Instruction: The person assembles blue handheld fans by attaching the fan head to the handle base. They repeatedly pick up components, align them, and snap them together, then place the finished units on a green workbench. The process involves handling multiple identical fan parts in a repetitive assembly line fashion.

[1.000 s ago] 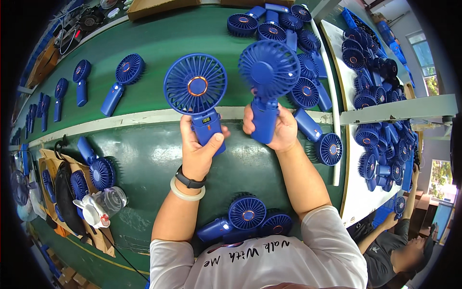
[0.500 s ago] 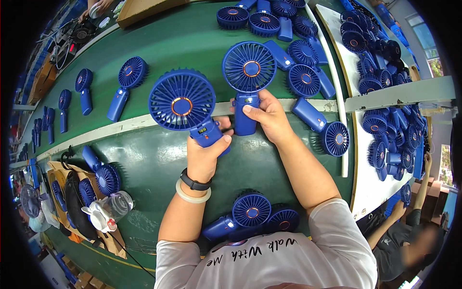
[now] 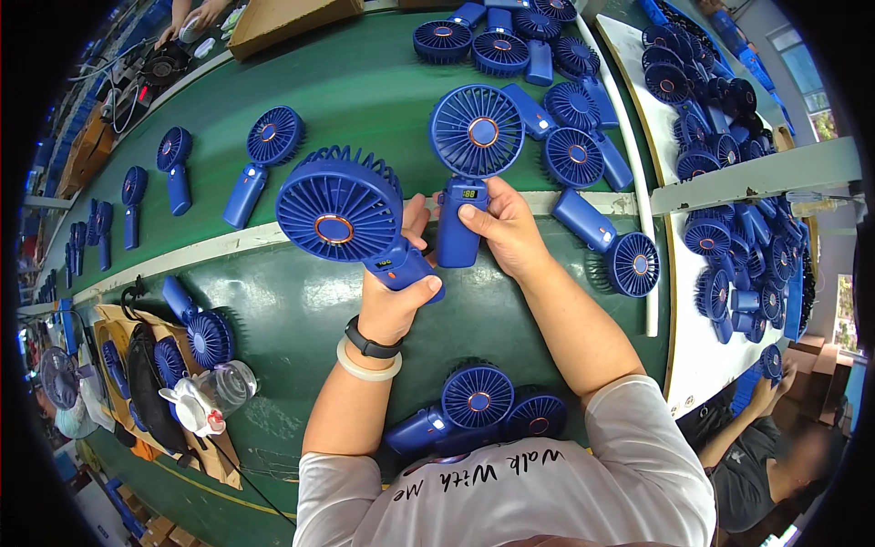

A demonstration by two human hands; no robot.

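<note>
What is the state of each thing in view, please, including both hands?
Left fan: held, leaning left
Left display: lit
Right fan: held, nearly upright in the picture
Right display: lit
Left hand: closed on the left fan's handle
Right hand: closed on the right fan's handle
Wristband: worn, left wrist
Bangle: worn, left wrist
Fan pile: heaped, loose

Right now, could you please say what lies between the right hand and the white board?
In the head view, a loose blue fan, then a long white tube, lie between the right hand and the board.
</note>
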